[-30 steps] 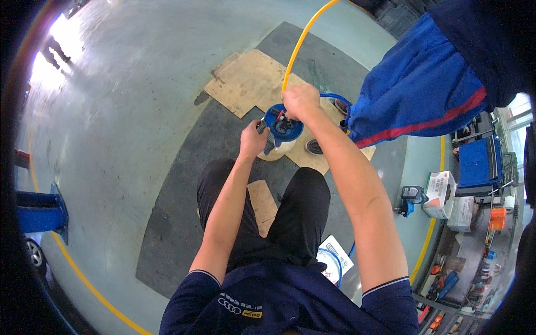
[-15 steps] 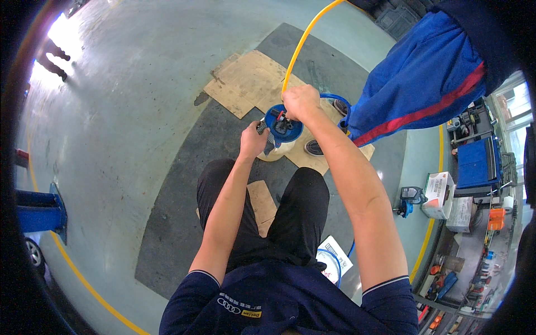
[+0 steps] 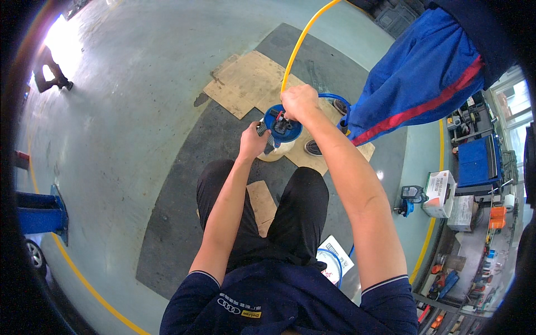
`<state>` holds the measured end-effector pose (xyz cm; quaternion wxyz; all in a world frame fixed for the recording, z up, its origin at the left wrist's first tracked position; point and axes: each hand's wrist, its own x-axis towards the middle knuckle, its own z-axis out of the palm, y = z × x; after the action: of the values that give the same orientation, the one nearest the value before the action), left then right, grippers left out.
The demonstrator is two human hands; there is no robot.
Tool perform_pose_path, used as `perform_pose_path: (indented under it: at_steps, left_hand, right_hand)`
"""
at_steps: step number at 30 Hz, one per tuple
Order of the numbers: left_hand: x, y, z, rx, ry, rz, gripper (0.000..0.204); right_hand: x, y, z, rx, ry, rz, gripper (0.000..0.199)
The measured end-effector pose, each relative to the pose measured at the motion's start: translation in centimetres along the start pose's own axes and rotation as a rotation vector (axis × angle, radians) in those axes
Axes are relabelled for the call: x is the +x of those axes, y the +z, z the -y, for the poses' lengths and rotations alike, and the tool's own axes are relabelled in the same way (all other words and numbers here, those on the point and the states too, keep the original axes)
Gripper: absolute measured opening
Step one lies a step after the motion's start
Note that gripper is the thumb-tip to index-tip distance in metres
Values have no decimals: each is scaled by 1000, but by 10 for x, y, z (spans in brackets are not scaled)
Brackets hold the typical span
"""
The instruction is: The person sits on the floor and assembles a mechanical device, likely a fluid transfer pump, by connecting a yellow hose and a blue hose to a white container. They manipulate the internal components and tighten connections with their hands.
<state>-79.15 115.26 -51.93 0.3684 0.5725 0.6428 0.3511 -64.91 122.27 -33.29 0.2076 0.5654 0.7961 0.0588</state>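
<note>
A round container with a blue top [image 3: 286, 134] and a pale body [image 3: 272, 154] stands in front of my knees. Dark fittings and a small red part sit in the middle of the top. My right hand [image 3: 301, 104] is closed at its far edge, around the lower end of a yellow hose [image 3: 293, 53]. At the near left edge my left hand [image 3: 253, 140] is closed on a dark ribbed piece [image 3: 261, 129], perhaps a hose; its fingers partly hide it. A blue hose [image 3: 335, 96] curves away behind my right wrist.
Flattened cardboard [image 3: 240, 84] lies on a dark mat [image 3: 173, 206]. A co-worker in blue trousers [image 3: 416, 78] stands close at far right. A workbench [image 3: 474, 223] with tools and boxes runs along the right. A blue metal base [image 3: 42, 212] stands left; a person [image 3: 50, 72] is far off.
My hands have hardly moved; the right hand and yellow hose have shifted very slightly left. The distant person at upper left has changed stride.
</note>
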Motion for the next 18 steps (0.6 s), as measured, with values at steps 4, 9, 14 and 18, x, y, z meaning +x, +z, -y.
perform_pose_path:
  at_steps: [4, 9, 14, 18]
  left_hand:
    - [-2, 0, -1, 4, -12, 8, 59]
    - [-2, -1, -4, 7, -26, 23, 59]
    - [-2, -1, 0, 6, -2, 7, 59]
    - [-2, -1, -4, 14, -19, 20, 59]
  right_hand:
    - [1, 1, -1, -8, -10, -6, 32]
    - [2, 8, -3, -9, -17, -63, 28]
    - [3, 8, -3, 23, -20, -67, 26]
    - [4, 11, -4, 15, -16, -69, 25]
